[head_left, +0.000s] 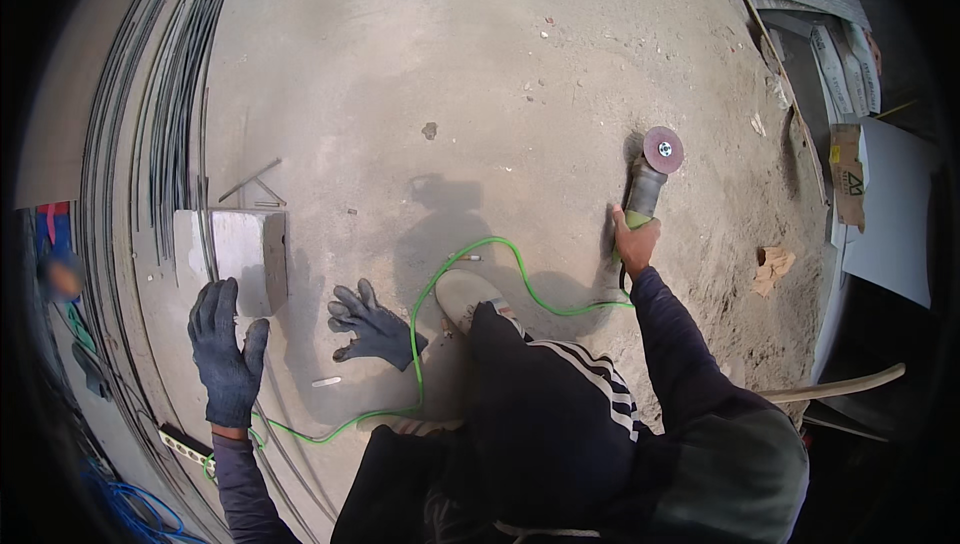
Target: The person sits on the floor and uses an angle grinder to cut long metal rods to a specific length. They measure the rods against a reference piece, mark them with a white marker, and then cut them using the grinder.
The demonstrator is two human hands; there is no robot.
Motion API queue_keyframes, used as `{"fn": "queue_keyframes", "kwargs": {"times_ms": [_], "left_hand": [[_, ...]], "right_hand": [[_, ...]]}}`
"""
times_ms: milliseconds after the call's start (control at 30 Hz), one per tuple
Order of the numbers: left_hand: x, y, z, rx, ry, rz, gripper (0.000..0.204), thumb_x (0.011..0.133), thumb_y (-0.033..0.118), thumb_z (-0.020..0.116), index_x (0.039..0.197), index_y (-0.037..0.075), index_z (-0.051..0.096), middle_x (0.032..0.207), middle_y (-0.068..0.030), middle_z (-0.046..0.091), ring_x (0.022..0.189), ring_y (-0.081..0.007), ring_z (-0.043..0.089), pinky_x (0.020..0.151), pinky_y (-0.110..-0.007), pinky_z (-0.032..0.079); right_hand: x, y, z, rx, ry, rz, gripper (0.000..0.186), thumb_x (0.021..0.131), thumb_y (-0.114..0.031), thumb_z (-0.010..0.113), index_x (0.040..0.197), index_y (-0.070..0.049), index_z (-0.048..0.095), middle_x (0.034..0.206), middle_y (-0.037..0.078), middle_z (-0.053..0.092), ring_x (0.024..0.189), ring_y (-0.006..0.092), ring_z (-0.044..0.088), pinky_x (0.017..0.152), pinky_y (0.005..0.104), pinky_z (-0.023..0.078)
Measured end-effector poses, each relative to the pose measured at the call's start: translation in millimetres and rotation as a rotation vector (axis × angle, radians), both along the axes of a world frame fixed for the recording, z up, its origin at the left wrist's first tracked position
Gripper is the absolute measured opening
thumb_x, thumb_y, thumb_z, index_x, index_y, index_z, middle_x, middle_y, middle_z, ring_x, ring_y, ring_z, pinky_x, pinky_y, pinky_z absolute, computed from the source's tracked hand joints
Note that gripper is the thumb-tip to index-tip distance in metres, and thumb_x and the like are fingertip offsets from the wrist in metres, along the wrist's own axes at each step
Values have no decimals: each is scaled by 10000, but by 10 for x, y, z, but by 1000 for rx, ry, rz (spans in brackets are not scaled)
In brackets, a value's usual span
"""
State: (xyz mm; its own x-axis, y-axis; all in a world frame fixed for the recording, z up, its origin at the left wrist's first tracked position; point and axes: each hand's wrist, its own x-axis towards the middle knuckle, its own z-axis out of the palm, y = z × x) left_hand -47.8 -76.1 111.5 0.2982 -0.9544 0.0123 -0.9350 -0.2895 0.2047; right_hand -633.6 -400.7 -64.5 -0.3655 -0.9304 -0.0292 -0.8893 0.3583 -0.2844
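My left hand [228, 359], in a dark grey work glove, is open with fingers stretched and thumb apart. It lies beside a pale block [262, 259], over the near end of a thin steel rod that crosses the block's top. My bare right hand [637, 244] is closed round the green and grey body of an angle grinder [646, 189]. The grinder's reddish disc [675, 139] points away from me, with a shadow beside it. A second dark glove [372, 329] lies alone on the ground between my hands. A green cord [417, 344] winds past it toward the grinder.
Long steel rods [180, 74] run along the left side, with short rod pieces [250, 177] by the block. A power strip [186, 449] and blue cable [140, 512] lie lower left. Cardboard [847, 179], a white sheet [890, 214] and a wooden handle [840, 385] are at right.
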Motion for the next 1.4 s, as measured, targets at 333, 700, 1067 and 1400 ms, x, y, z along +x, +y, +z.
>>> {"fn": "queue_keyframes", "kwargs": {"times_ms": [333, 700, 1067, 1400], "left_hand": [[-1471, -1557, -490, -77, 642, -165, 444, 922, 333, 722, 1257, 49, 655, 1185, -172, 670, 1158, -352, 610, 1026, -456, 450], [-2188, -1883, -316, -357, 1063, 120, 422, 884, 298, 787, 1182, 16, 689, 1116, -191, 693, 1018, -312, 690, 880, -406, 541], [-2274, -1810, -554, -633, 968, 890, 286, 906, 275, 765, 984, 4, 720, 867, -157, 695, 794, -288, 681, 727, -402, 524], [-2082, -1678, -659, -564, 786, 734, 380, 900, 384, 750, 862, 10, 695, 762, -163, 652, 701, -330, 632, 659, -431, 495]], "right_hand": [[492, -327, 766, 94, -876, -15, 414, 878, -333, 789, 1072, 14, 676, 923, 57, 661, 751, 145, 641, 666, 303, 532], [2452, -1001, 1699, 375, -1774, 365, 418, 933, -249, 704, 1210, 11, 529, 1038, 172, 648, 861, 262, 693, 713, 441, 638], [3648, 157, 1016, 909, -1793, 202, 253, 902, -204, 663, 1034, -1, 593, 819, 119, 639, 701, 237, 654, 626, 344, 573], [3678, 179, 1093, 706, -1474, 436, 271, 875, -140, 666, 1082, -8, 551, 819, 104, 628, 636, 202, 649, 558, 326, 557]]}}
